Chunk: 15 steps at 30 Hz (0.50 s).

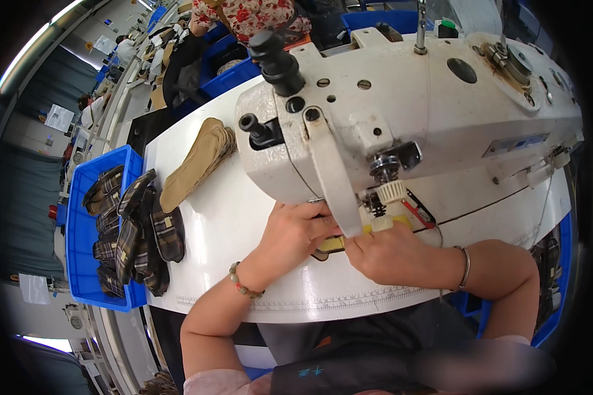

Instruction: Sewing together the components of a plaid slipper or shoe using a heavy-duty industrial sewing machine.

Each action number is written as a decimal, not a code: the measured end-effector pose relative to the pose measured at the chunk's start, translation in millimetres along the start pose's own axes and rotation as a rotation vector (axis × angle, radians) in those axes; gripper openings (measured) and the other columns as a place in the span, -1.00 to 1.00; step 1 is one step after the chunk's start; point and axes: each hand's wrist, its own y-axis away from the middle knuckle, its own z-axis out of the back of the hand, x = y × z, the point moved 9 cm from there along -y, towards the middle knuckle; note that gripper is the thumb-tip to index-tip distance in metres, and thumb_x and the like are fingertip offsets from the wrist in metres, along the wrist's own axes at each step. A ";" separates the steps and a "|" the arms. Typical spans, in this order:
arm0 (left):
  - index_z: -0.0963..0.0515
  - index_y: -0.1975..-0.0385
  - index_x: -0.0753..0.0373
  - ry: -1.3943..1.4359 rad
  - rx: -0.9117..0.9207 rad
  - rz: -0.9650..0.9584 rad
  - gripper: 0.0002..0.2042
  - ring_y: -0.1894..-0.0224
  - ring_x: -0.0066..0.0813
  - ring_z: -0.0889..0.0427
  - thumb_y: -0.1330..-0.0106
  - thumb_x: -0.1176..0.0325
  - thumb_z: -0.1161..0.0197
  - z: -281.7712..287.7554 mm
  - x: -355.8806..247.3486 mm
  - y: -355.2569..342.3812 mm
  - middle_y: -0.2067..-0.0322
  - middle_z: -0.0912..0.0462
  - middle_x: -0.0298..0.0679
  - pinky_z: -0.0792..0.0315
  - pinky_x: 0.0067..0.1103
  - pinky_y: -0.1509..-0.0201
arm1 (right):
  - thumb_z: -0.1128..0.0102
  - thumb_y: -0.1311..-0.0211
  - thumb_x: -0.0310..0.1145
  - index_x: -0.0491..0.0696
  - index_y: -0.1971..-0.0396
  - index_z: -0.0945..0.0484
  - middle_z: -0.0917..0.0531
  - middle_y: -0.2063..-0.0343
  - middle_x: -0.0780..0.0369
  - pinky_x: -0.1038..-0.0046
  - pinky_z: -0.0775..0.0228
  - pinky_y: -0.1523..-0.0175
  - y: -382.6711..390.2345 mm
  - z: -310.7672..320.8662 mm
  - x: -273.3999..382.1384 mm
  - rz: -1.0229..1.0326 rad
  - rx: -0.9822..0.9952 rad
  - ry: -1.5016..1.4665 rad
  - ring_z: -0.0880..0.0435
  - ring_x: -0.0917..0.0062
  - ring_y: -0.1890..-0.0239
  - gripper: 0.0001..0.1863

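Under the head of a white sewing machine (pixel 389 99), both of my hands work close together. My left hand (pixel 293 234) has its fingers bent and pressed together beside the needle area, which the machine's lever hides. To its right, my right hand (pixel 395 253) is closed, knuckles up, with its fingertips tucked out of sight. Between the hands shows a small dark piece with a tan edge (pixel 320 255), mostly covered. A yellow strip (pixel 333 245) lies next to it. What exactly the fingers grip is hidden.
At left, plaid slipper-like shoes (pixel 128 237) fill a blue bin (pixel 79 263) and spill onto the white table (pixel 211 263). A stack of tan insoles (pixel 194 164) lies behind my left hand. Red-handled snips (pixel 418 210) rest right of the needle area. Someone in a floral top (pixel 263 16) sits beyond.
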 end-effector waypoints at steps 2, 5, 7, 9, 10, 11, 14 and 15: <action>-0.74 0.37 0.24 -0.001 -0.010 0.023 -0.84 0.44 -0.29 -0.67 -0.03 0.44 -0.51 1.3 4.6 -0.2 0.42 -0.70 -0.27 -0.52 -0.49 0.38 | -0.21 0.06 -0.42 -0.21 0.46 -0.60 -0.52 0.73 0.27 0.41 -0.35 0.66 -3.1 -1.2 -3.5 0.003 0.010 0.056 -0.57 0.51 0.73 -0.82; -0.76 0.39 0.16 -0.038 -0.016 0.150 -0.81 0.21 -0.24 -0.68 0.08 0.42 -0.50 5.1 19.3 -4.6 0.29 -0.74 -0.30 -0.51 -0.29 0.11 | -0.21 0.00 -0.40 -0.24 0.24 -0.65 -0.56 0.70 0.26 0.38 -0.36 0.63 -2.4 -19.2 -13.1 0.003 0.048 0.110 -0.59 0.46 0.71 -0.69; -0.76 0.38 0.17 -0.143 -0.039 0.053 -0.81 0.25 -0.19 -0.68 0.04 0.41 -0.51 6.6 17.9 -7.6 0.29 -0.74 -0.26 -0.53 -0.33 0.15 | -0.21 -0.05 -0.40 -0.25 0.03 -0.61 -0.60 0.67 0.25 0.36 -0.39 0.59 -1.6 -45.2 -18.8 0.040 0.130 0.210 -0.63 0.42 0.65 -0.56; -0.76 0.34 0.17 -0.127 -0.042 0.061 -0.80 0.26 -0.17 -0.69 0.01 0.39 -0.51 6.7 21.9 -9.6 0.28 -0.74 -0.24 -0.54 -0.35 0.17 | -0.21 -0.06 -0.40 -0.25 0.01 -0.60 -0.61 0.67 0.24 0.38 -0.41 0.57 1.1 -41.0 -21.3 0.027 0.146 0.223 -0.65 0.41 0.61 -0.55; -0.75 0.30 0.18 -0.111 -0.042 0.068 -0.79 0.28 -0.16 -0.69 -0.02 0.38 -0.52 7.4 23.0 -10.5 0.27 -0.74 -0.22 -0.55 -0.37 0.19 | -0.21 -0.06 -0.40 -0.25 -0.01 -0.58 -0.62 0.66 0.24 0.39 -0.42 0.55 -0.5 -38.2 -22.6 0.011 0.162 0.235 -0.67 0.41 0.58 -0.54; -0.75 0.30 0.18 -0.112 -0.043 0.071 -0.79 0.28 -0.16 -0.69 -0.02 0.38 -0.52 9.8 22.0 -10.9 0.27 -0.74 -0.22 -0.55 -0.37 0.19 | -0.21 -0.06 -0.40 -0.25 -0.01 -0.58 -0.62 0.66 0.24 0.39 -0.42 0.55 0.0 -42.0 -23.5 0.014 0.162 0.234 -0.67 0.41 0.58 -0.54; -0.72 0.19 0.20 0.120 0.083 0.387 -0.75 0.26 -0.15 -0.71 -0.11 0.38 -0.50 2.2 49.9 -8.9 0.24 -0.75 -0.19 -0.57 -0.40 0.18 | -0.21 -0.08 -0.41 -0.25 -0.04 -0.57 -0.62 0.65 0.23 0.39 -0.44 0.53 5.1 -50.9 -26.2 0.007 0.176 0.191 -0.69 0.40 0.54 -0.53; -0.71 0.16 0.20 0.329 0.079 0.396 -0.73 0.24 -0.17 -0.72 -0.12 0.39 -0.50 0.0 57.8 -7.8 0.24 -0.75 -0.18 -0.57 -0.41 0.15 | -0.21 -0.09 -0.41 -0.24 -0.05 -0.56 -0.63 0.65 0.23 0.38 -0.44 0.52 3.7 -50.4 -26.0 -0.012 0.195 0.188 -0.68 0.39 0.54 -0.52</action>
